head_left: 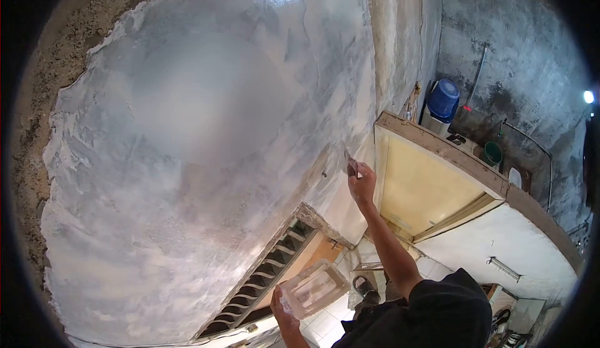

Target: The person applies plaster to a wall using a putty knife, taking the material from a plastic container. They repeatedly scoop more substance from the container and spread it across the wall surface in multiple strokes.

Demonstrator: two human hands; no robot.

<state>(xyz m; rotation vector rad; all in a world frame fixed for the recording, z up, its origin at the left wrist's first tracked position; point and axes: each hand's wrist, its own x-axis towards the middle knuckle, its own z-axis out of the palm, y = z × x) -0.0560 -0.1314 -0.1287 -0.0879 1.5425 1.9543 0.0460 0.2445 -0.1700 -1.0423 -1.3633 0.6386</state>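
Note:
My right hand [362, 184] is closed around the handle of a putty knife [348, 157], its blade up against the plastered wall [250, 179] or very near it. Lower down, my left hand [284, 312] grips the near edge of a translucent rectangular plastic tub [315, 289]. Pale, whitish residue coats the inside of the tub, and white smears show on the left hand's fingers. Grey and white patches cover the wall, with a rough unplastered border along its far left.
A barred vent opening [269, 273] lies low in the wall. Beyond my right arm stands a yellow door panel [415, 185] under a ledge [450, 151]. Past it are a blue bucket [444, 100] and a green pail [492, 154]. One sandalled foot [362, 285] shows below, near white floor tiles.

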